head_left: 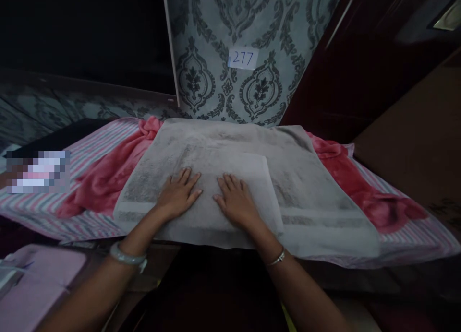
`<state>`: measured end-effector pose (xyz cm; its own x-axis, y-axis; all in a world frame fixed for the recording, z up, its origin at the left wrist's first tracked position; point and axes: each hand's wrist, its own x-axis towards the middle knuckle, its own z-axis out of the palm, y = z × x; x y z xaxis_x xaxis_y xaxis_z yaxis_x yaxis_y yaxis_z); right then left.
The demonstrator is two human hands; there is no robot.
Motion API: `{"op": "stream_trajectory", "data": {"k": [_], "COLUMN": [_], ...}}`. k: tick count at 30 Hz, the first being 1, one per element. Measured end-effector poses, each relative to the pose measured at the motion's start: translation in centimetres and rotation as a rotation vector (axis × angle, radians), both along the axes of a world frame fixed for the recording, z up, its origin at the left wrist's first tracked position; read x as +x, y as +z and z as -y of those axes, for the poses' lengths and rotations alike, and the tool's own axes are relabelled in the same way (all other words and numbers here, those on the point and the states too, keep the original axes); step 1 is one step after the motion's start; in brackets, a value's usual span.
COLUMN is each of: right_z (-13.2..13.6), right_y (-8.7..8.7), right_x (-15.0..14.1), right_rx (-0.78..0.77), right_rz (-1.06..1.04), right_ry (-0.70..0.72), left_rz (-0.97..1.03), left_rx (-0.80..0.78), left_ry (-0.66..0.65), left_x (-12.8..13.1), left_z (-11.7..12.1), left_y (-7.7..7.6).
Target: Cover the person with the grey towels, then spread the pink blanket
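Observation:
A large grey towel [306,183] with paler bands near its front lies spread over the table. On its left half rests a smaller, lighter grey layer [261,188] with a straight right edge; I cannot tell whether it is a separate cloth or a folded part. My left hand [178,193] presses flat near that layer's left side, fingers spread. Palm down on its middle, my right hand [236,197] has its fingers stretched forward. Neither hand grips anything. Some creases and darker patches show in the towel's pile.
Red plush cloth [108,183] sticks out at the towel's left, and more red cloth [345,173] at its right. Beneath is a striped tablecloth [97,140]. A dark screen [86,34] hangs behind. A pink seat-like surface [46,284] stands front left. A blurred-out item [39,171] lies left.

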<state>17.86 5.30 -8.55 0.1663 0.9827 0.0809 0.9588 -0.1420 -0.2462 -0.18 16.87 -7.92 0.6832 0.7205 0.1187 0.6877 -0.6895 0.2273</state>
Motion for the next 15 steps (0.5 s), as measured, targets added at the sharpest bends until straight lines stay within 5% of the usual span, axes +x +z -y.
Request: {"op": "stream_trajectory", "data": {"k": [4, 9, 15], "right_z": [1.3, 4.5, 7.4], "right_y": [-1.1, -2.1, -3.9], "right_x": [1.2, 5.1, 6.4], "right_rx": [-0.047, -0.071, -0.005], "right_rz": [-0.001, 0.055, 0.032], "right_ry": [-0.030, -0.214, -0.308], "left_rz": [-0.059, -0.009, 0.092], "left_rx": [-0.024, -0.029, -0.070], "left_ry": [0.054, 0.051, 0.070], "left_x": [-0.5, -0.4, -0.9], "left_z": [0.4, 0.2, 0.3], "left_y": [-1.4, -1.5, -1.9]}}
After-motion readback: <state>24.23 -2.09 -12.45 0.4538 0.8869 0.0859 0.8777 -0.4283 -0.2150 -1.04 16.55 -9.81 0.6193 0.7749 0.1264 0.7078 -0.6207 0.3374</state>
